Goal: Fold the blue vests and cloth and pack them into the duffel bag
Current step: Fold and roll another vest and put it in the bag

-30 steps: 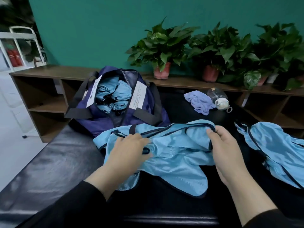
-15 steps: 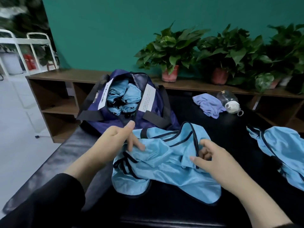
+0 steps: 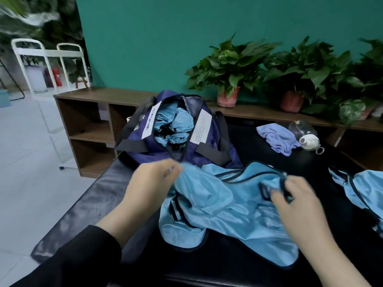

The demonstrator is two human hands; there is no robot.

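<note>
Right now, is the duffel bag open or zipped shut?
Open. The duffel bag gapes at the top, and folded blue vests show inside between its two white labels.

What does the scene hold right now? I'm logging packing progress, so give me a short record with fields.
bag: duffel bag open, rolled blue vests inside
in hand: blue vest on the black bench
left hand: pinches the vest's left edge
right hand: grips the dark trim
waiting: second vest at right; lilac cloth unfolded behind
</note>
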